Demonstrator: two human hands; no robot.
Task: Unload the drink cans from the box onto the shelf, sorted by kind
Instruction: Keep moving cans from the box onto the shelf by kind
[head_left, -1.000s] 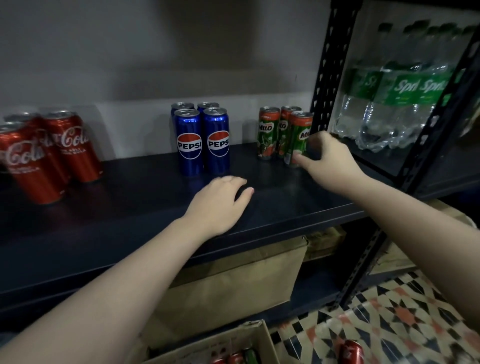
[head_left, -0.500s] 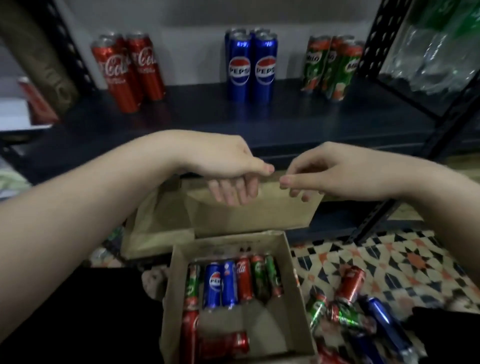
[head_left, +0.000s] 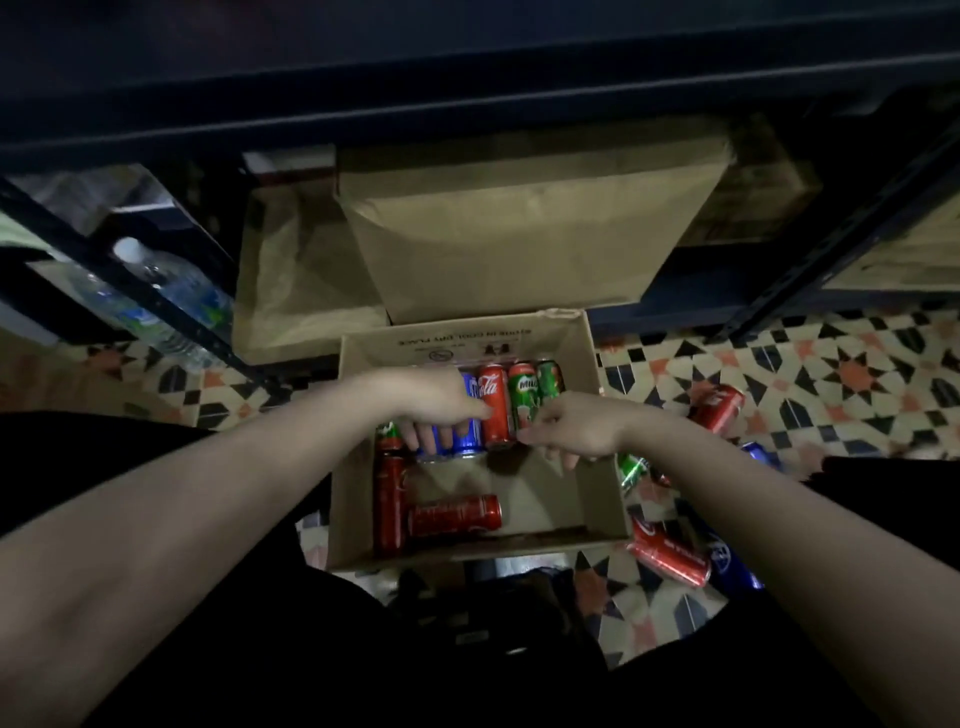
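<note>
Reaching into the cardboard box (head_left: 597, 499) on the patterned floor (head_left: 831, 374), both hands hung over a row of cans. The left hand (head_left: 431, 402) lay across the blue cans (head_left: 467, 439), its fingers (head_left: 426, 439) curled down between them; whether they gripped one could not be told. The right hand (head_left: 576, 428) covered the lower part of the Milo can (head_left: 522, 387), its grip hidden too. A Coca-Cola can (head_left: 493, 402) stood between the hands. More cans (head_left: 670, 556) lay outside the box, partly cut off by the right forearm.
</note>
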